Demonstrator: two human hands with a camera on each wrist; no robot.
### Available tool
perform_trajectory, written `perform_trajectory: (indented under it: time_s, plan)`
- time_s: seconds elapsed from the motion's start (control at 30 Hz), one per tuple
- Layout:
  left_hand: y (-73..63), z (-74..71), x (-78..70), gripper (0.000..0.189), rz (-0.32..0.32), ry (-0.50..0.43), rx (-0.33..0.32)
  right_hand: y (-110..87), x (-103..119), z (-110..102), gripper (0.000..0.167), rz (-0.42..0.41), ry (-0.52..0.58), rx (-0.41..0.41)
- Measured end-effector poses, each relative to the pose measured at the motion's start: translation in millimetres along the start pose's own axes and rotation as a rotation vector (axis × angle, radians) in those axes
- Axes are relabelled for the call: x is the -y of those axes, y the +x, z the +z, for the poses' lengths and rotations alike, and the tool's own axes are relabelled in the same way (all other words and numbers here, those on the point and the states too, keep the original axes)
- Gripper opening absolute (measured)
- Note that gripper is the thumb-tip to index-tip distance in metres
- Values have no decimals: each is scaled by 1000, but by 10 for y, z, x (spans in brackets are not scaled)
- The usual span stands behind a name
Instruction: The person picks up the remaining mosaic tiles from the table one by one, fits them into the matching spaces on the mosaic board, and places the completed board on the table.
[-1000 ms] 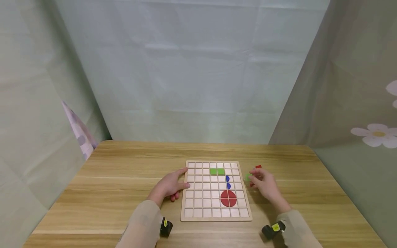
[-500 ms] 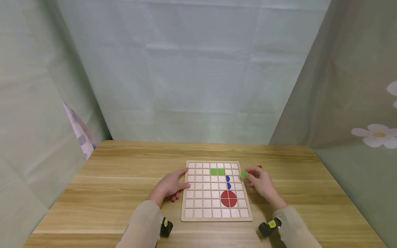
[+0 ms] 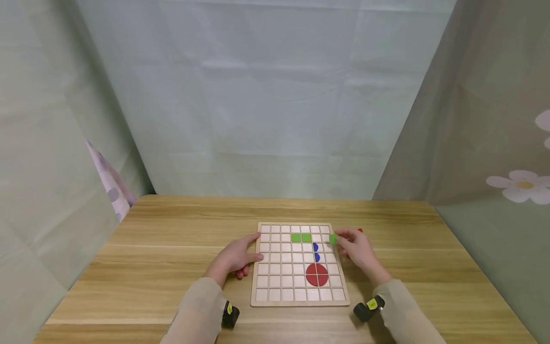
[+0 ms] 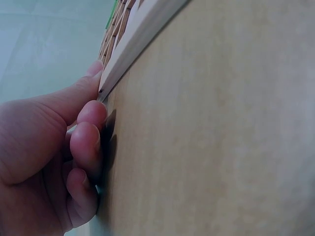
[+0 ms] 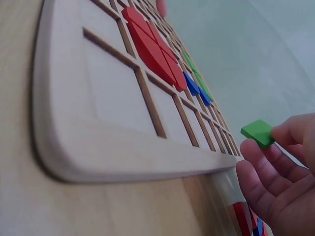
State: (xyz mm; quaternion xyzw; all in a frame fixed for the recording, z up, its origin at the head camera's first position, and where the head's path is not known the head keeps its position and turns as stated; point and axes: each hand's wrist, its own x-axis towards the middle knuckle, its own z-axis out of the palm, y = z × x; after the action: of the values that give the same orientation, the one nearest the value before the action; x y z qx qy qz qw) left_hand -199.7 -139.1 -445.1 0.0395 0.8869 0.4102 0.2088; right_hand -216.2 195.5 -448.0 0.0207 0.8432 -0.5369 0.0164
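Observation:
My right hand (image 3: 360, 248) pinches a small green square tile (image 5: 258, 133) between thumb and fingers, over the right rim of the wooden grid board (image 3: 299, 304). My left hand (image 3: 235, 257) rests at the board's left edge. Its thumb and index finger reach straight to the rim, while the other fingers curl close to the table in the left wrist view. In the grid lie two green squares (image 3: 301, 237) side by side near the top. Below them are two blue rounded pieces (image 3: 316, 252) and a red circle made of quarter pieces (image 3: 316, 275).
Loose red and blue pieces (image 5: 250, 219) lie on the table (image 3: 172, 229) right of the board, partly hidden behind my right hand. A pale curtain (image 3: 275, 119) hangs behind the table, and more cloth closes off both sides.
My right hand has carried the green tile leftward from the loose pieces to the board's right rim. The left hand and the board have stayed in place.

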Motion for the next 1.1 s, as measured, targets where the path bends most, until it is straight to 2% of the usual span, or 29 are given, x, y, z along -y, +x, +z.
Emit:
perform_trajectory:
  time_s: [0.53,0.8,1.1]
  plan:
    - [-3,-8,11,71,4,-8,13,54,59,101,25,34,63,-20]
    - [-2,-16,34,71,21,-1,5,92,144,186,29,62,167,23]
    - [-18,-10,38,71,16,-11,5,131,113,267,27,73,180,35]
